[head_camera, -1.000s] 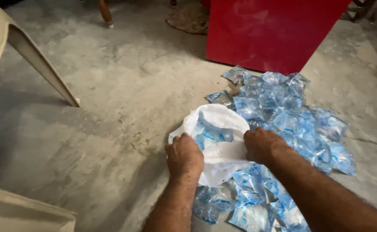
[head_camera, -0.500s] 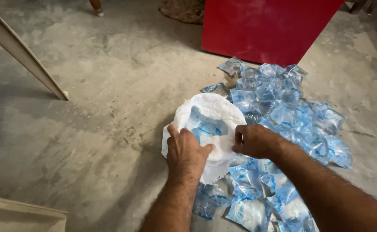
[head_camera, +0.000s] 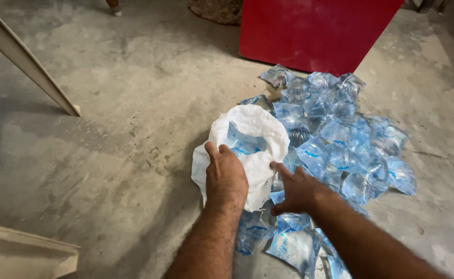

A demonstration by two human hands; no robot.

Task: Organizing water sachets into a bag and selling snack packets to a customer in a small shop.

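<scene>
Floor: bare grey concrete (head_camera: 108, 155), stained and cracked, is seen from above under everything else.
Red panel: a flat red board or box (head_camera: 314, 31) is set upright at the top, just behind the heap.
Chair: a pale plastic chair leg (head_camera: 28, 67) slants in at the upper left; another pale plastic edge (head_camera: 20, 256) is seen at the lower left corner.
Heap: clear water sachets (head_camera: 351, 139) with blue print are piled on the floor, to the right of the sack and under its lower edge.
Sack: a white woven sack (head_camera: 260, 134) lies on the floor with its mouth rolled open; a sachet is seen inside.
Left hand: the left hand (head_camera: 227, 175) is closed on the sack's near rim, fingers curled over it.
Right hand: the right hand (head_camera: 296, 191) is open, fingers spread, laid against the sack's right side and the sachets beside it.
</scene>
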